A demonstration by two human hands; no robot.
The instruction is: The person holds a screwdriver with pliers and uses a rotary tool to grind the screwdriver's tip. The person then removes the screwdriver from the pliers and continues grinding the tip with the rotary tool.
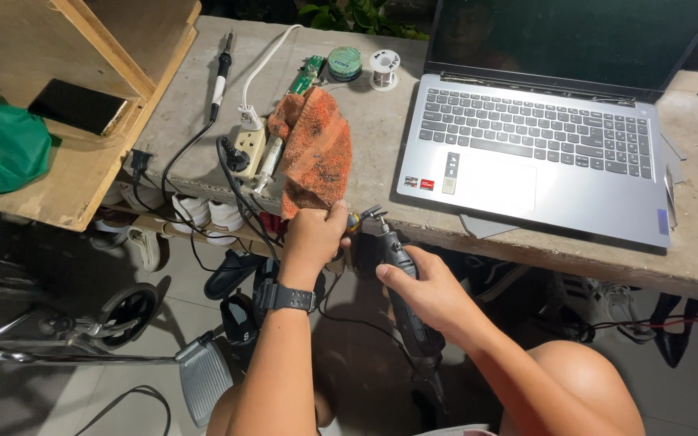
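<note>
Your right hand (430, 295) gripped a black, ribbed plastic rotary tool (404, 282), and your left hand (313, 238) wore a black wristwatch (286, 297). An orange, dark-speckled rag (317, 149) lay on the pale grey concrete surface (381, 137). You had a silver laptop with dark grey keys (539, 137), a cream power strip (250, 149), a green cloth bag (2, 145) and a teal round tin (344, 62).

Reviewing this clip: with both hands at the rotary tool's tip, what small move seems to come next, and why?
Probably a small twist of the left hand at the tip of the black rotary tool. Its fingers pinch right at the tool's nose while the right hand grips the body, held off the bench edge.
</note>
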